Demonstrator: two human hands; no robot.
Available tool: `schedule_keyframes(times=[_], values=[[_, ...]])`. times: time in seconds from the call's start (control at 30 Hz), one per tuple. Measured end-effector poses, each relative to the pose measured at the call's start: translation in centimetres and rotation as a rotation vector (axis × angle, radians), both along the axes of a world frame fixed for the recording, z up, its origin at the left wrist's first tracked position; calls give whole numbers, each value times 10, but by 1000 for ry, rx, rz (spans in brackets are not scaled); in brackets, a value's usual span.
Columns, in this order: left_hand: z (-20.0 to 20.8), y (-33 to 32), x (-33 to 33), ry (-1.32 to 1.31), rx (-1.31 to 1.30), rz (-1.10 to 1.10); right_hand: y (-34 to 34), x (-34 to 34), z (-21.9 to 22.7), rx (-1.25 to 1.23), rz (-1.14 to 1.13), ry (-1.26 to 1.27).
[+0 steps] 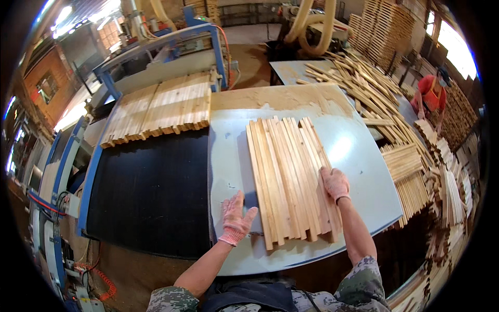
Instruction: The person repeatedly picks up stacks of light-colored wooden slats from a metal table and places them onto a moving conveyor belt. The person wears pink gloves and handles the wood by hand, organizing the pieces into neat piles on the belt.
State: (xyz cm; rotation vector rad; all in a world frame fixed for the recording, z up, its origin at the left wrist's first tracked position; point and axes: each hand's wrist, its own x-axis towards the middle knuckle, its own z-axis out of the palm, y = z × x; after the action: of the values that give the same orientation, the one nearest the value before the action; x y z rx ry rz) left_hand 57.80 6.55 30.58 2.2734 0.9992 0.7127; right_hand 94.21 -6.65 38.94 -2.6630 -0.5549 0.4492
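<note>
A row of pale wooden strips (286, 182) lies side by side on the light blue-grey metal table (358, 151), their near ends uneven. On the right edge of that row, my right hand (336, 183) in a pinkish knit glove has its fingers curled over the outer strip. My left hand (237, 219), gloved alike, hovers just left of the row's near end. Its fingers are stretched out and the thumb stands apart, with nothing held.
To the left runs a black conveyor belt (150, 192), carrying another row of strips (161, 106) under a blue machine frame (156, 49). Loose strips (358, 88) are heaped at the back right. Beyond them, a person in red (430, 93) stands by stacked wood (460, 114).
</note>
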Motion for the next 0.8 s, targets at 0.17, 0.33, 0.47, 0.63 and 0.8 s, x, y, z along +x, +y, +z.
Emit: schedule_keyframes(times=[0.17,0.33,0.47,0.63,0.8], values=[[5,12,-17,-39,-118,66,16,-58,4,34,198,56],[6,29,-49,-98,-210,51,18,-85,10,96,279,49],[0,27,-51,-131,-150,73,17,-87,-2,150,293,8],[-13,29,-48,-36,8,100,13,-92,-14,371,267,49],[-14,30,-48,-12,-86,73,12,-84,-38,390,288,-106]])
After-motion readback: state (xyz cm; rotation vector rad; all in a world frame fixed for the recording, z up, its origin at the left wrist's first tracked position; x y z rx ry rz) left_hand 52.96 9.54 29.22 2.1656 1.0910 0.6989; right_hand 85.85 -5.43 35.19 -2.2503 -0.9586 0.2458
